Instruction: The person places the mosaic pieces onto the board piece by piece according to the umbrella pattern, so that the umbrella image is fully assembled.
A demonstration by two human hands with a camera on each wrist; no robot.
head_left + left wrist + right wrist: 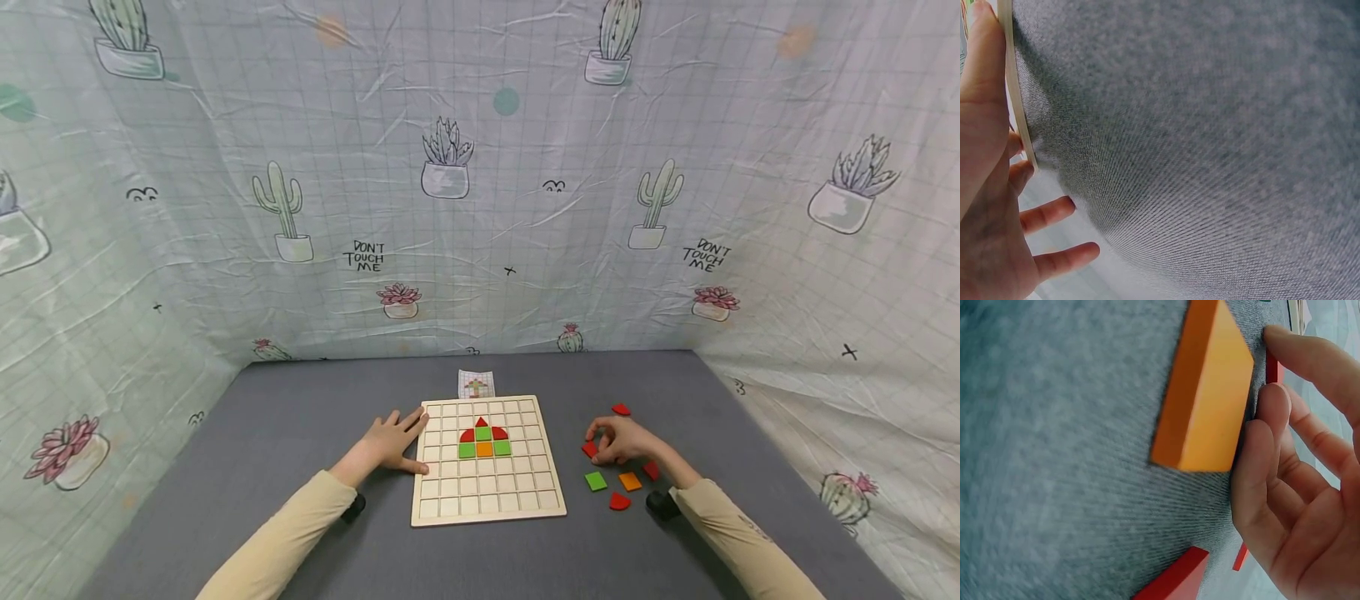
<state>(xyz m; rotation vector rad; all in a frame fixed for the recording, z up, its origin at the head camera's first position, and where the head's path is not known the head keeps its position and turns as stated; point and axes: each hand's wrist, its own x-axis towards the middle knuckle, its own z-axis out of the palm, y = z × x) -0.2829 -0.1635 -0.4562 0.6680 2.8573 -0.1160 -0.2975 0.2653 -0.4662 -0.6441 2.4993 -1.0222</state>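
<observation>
A square wooden grid board lies on the table with a small pattern of coloured tiles in its upper middle. Orange tile sits between two green tiles, with red pieces above them. My left hand is spread at the board's left edge, its thumb and some fingertips touching the rim. To the right of the board, my right hand pinches a red tile between thumb and fingertip, down at the table surface. Partly covered by the fingers, that tile's full shape cannot be made out.
Around the right hand lie a green tile, an orange tile and several red pieces, one a rounded red tile. A printed pattern card lies behind the board. A cactus-print curtain hangs at the back and sides.
</observation>
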